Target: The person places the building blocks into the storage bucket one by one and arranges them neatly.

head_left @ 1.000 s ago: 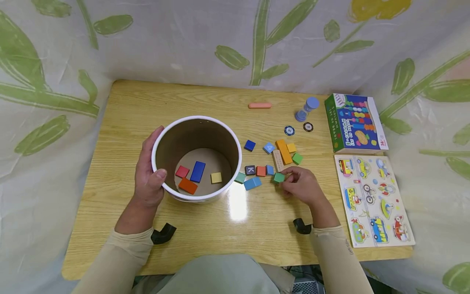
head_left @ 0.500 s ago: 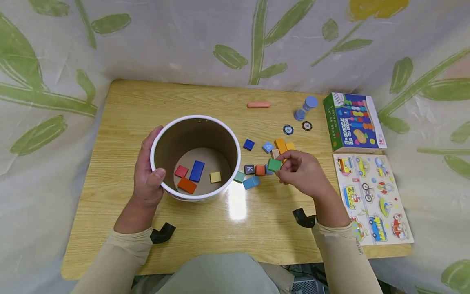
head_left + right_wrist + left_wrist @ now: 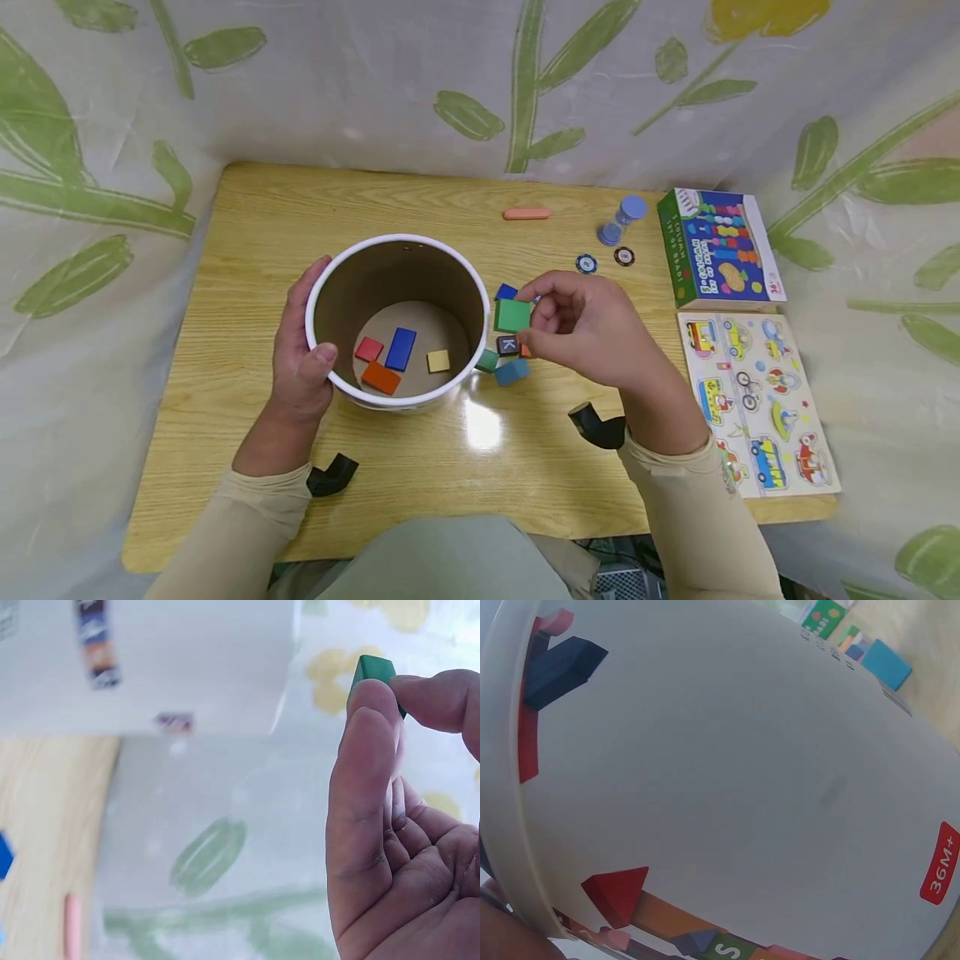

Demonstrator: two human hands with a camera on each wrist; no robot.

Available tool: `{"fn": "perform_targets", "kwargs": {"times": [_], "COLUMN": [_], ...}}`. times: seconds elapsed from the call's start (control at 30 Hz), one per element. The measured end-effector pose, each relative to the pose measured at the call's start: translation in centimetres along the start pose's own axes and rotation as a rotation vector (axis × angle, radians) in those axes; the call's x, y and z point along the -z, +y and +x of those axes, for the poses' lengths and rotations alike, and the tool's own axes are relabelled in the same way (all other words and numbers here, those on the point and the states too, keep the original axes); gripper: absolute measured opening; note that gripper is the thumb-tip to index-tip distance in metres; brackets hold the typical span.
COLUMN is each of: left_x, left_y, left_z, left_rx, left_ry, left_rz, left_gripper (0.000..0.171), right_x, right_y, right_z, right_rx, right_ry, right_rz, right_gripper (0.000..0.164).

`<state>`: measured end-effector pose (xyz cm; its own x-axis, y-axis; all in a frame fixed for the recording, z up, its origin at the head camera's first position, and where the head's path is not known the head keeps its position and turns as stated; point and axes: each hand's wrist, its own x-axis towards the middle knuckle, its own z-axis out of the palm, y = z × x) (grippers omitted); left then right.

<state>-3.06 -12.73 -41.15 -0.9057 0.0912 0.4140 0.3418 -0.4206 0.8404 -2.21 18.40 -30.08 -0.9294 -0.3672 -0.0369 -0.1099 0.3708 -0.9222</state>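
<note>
My left hand [image 3: 306, 358] grips the near-left rim of a round white bucket [image 3: 408, 403], thumb over the edge. Inside, on its floor, lie a red block [image 3: 368, 349], a blue block [image 3: 401, 349], an orange block [image 3: 381, 377] and a pale yellow block [image 3: 438, 361]. Just right of the bucket, my right hand [image 3: 592, 325] pinches a green block [image 3: 513, 316] between thumb and fingertips, above the table. The right wrist view shows the same green block [image 3: 375, 669] at the fingertips. The left wrist view is filled by the bucket's printed outer wall [image 3: 742, 765].
Beside the bucket lie a letter K block [image 3: 507, 345], a light blue block [image 3: 513, 372] and a green block [image 3: 487, 361]; my hand hides others. Farther back are a sand timer [image 3: 622, 220], two round chips and a pink stick [image 3: 527, 214]. A toy box [image 3: 723, 248] and picture puzzle [image 3: 759, 404] stand right.
My right hand has lifted the green block off the table and carried it left and up, close to the bucket's rim. The left hand and bucket stay put.
</note>
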Motion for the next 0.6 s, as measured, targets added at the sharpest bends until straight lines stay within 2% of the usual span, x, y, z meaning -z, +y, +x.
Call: {"fn": "perform_targets", "kwargs": {"times": [0.17,0.33,0.6], "left_x": [0.0,-0.1,-0.1], "left_y": [0.0,0.0,-0.1], "left_z": [0.0,0.1,0.0], "left_rx": [-0.004,-0.012,-0.006], "left_ry": [-0.003,-0.011,-0.011], "left_rz": [-0.001,0.001,0.013], "left_gripper": [0.077,0.076,0.077], "right_x": [-2.1,-4.1,-5.3], "right_y": [-0.9,-1.8,-4.7], "right_z": [1.6,2.7,3.0], "right_rx": [0.029,0.004,-0.037], "right_ry": [-0.04,-0.062,-0.088], "right_rz": [0.107,0.119,0.164], "right_gripper": [0.028,0.027,0.031]}}
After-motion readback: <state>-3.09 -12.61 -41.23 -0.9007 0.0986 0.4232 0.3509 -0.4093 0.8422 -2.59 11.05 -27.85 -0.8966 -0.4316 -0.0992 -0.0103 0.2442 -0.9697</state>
